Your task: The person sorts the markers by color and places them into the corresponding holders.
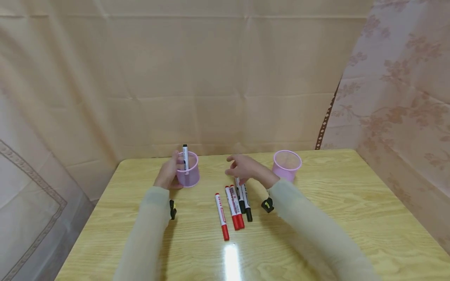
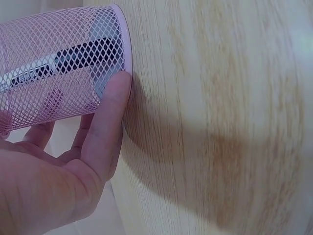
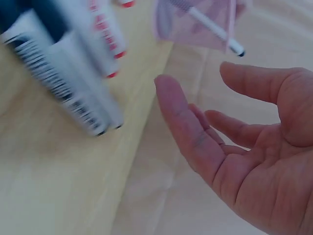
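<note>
Beige cloth (image 1: pixel 218 78) hangs behind a wood-grained table (image 1: pixel 351 195), with floral cloth (image 1: pixel 404 97) at the right and a bright patch of glare (image 1: pixel 232 265) near the front. At the back of the table, on the left, stands a pink mesh cup (image 1: pixel 190 179) with one black marker (image 1: pixel 185 154) upright in it, cap down and a little tilted. The left hand (image 1: pixel 168 171) holds this cup from its left side, fingers curved round it, one of them pressed against the base rim. Towards the middle lie three red-capped markers and two black-capped ones, caps pointing to the person: a single red marker (image 1: pixel 222 216) just apart on the left, then the red pair (image 1: pixel 233 207) side by side, then the black pair (image 1: pixel 247 207). The right hand (image 1: pixel 247 168) hovers over the far ends of the black pair, its fingers loosely bent and spread wide, holding nothing. Behind the right wrist stands a second pink cup (image 1: pixel 286 174), partly hidden by the forearm
</note>
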Motion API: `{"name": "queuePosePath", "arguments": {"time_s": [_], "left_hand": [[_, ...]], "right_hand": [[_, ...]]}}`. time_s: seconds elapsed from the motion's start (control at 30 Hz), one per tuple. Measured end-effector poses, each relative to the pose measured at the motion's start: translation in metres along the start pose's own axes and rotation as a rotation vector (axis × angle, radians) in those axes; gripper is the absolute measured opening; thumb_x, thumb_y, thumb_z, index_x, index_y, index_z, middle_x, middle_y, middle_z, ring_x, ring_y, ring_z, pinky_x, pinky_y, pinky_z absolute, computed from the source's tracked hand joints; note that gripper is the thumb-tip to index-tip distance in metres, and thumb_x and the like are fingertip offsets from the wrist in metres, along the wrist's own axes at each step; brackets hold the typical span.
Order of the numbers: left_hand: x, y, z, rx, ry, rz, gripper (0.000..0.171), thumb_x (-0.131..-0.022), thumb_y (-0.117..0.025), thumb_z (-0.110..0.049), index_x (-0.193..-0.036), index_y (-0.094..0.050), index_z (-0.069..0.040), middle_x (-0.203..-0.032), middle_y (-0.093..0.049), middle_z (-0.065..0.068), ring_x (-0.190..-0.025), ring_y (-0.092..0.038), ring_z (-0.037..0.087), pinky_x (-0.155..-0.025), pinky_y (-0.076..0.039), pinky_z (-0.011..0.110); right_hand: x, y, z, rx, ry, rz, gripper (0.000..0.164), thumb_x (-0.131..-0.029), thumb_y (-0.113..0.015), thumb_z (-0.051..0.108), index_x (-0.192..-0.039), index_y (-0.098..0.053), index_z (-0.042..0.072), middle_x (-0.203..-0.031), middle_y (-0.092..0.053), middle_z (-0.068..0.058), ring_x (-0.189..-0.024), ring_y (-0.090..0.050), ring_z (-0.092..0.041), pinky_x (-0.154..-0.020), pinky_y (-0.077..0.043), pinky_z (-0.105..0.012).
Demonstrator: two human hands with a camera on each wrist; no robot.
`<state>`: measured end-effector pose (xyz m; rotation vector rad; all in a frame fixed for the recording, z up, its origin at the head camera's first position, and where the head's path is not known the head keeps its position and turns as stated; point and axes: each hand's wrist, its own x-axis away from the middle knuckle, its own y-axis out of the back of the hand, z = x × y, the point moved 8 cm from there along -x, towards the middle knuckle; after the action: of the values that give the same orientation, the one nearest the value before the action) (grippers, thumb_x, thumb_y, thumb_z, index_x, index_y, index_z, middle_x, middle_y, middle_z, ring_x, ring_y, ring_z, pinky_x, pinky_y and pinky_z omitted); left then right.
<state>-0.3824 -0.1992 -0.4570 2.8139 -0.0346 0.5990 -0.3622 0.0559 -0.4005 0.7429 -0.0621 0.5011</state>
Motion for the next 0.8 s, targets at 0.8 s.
{"name": "queuePosePath", "arguments": {"time_s": [0.8], "left_hand": [[-0.006, -0.002, -0.001, -0.019, 0.002, -0.014, 0.085, -0.099, -0.017, -0.074, -0.152, -0.043, -0.012, -0.154, -0.037, 0.020, -0.126, -0.045, 0.041, -0.083, -0.057, 0.048]], "right_hand": [[0.018, -0.006, -0.072, 0.093, -0.157, -0.015, 0.067, -0.088, -0.079, 0.009, -0.144, -0.045, -0.006, -0.108, -0.065, -0.016, -0.067, -0.068, -0.026, -0.057, -0.060, -0.034]]}}
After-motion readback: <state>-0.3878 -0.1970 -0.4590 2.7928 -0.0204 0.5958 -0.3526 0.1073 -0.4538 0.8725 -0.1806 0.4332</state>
